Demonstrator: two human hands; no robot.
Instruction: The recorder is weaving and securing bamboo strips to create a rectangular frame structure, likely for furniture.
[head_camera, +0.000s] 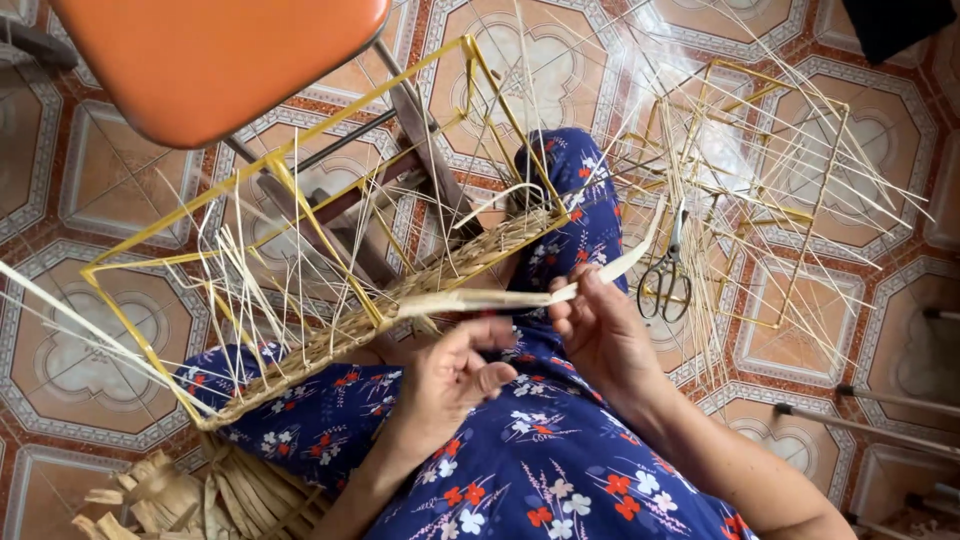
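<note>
Patterned floor tiles in cream and rust fill the background, and everything is being done on the lap over a blue flowered dress. A yellow wire frame is propped across the knees, with a woven band running along its lower edge and loose thin straws sticking up from it. A flat pale strip is pinched at its near end by the right hand, fingers closed on it; the other end meets the band. The left hand sits just below the strip, fingers curled loosely, nothing clearly gripped. Probably best if the strip is kept flat and taut so it's packed snug against the band. Room is tight: an orange chair seat hangs over the frame's far side, a second wire frame with scissors lies right of it, and dried strips are piled below its left corner.
</note>
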